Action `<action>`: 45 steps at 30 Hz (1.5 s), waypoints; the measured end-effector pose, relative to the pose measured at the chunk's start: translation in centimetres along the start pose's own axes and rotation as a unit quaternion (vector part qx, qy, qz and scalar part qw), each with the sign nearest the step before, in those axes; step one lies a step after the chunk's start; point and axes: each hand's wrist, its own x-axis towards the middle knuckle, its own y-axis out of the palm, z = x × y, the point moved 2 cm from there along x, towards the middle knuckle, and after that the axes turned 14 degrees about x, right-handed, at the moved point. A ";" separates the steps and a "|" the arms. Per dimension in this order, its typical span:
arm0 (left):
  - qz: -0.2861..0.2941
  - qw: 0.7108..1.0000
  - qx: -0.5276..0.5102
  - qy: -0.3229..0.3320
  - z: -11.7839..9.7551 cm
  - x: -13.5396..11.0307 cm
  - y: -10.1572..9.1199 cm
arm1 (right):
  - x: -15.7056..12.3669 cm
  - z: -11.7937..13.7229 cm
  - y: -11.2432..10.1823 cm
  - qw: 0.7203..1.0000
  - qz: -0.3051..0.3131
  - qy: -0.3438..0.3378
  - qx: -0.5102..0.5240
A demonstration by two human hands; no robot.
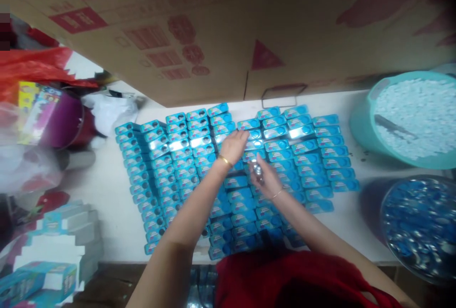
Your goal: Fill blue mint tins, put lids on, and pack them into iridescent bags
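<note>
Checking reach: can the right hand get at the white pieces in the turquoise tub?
Probably yes: the turquoise tub is open-topped, with only blue packs and table between. But the right hand holds something shiny.

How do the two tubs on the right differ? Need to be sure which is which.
The upper tub is turquoise; the lower tub has a darker wall.
The upper tub holds small pale pieces; the lower tub holds glossy blue pieces, blurred.
A dark long object lies in the upper tub; none is visible in the lower.
Both are round and open-topped.
</note>
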 end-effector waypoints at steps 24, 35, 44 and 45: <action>0.044 0.952 -0.014 -0.302 9.8 -7.2 -1.7 | -0.6 -3.8 3.9 0.985 0.113 0.053 -0.119; 0.097 0.929 0.025 -0.356 10.6 -5.7 -2.4 | 1.0 -3.7 4.8 0.980 0.125 0.123 -0.090; -0.068 0.950 -0.287 -0.104 4.4 -9.9 -4.1 | 1.3 -3.3 6.7 0.980 0.151 0.113 -0.065; -0.088 0.951 -0.272 -0.120 4.8 -9.8 -3.9 | 1.3 -3.4 7.0 0.980 0.154 0.110 -0.064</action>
